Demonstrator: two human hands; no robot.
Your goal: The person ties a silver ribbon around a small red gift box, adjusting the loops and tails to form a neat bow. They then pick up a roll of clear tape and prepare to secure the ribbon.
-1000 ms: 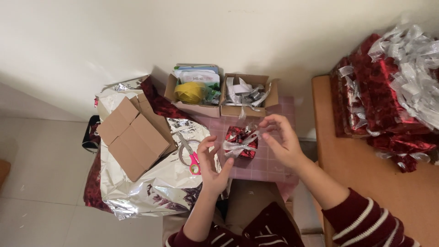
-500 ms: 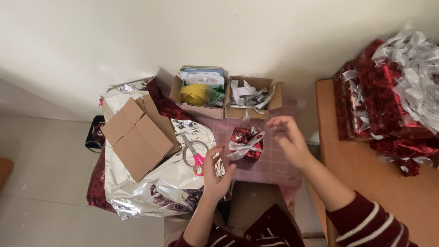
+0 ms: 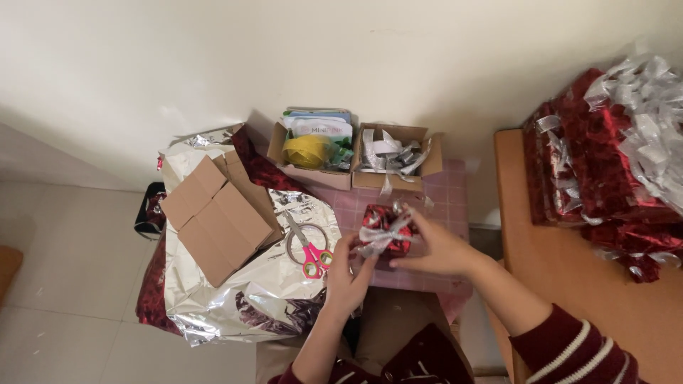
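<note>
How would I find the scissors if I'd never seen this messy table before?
Look at the big crinkly silver wrapping sheet left of the hands. The scissors lie on it, beside the flat cardboard boxes. They alone have bright pink handles.

Single head-worn view, looking steeply down from above onto the surface, wall ahead, both hands near frame bottom.

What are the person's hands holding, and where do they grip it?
Both hands hold a small box wrapped in shiny red foil: the left hand pinches its silver ribbon bow, the right hand steadies its right side.
</note>
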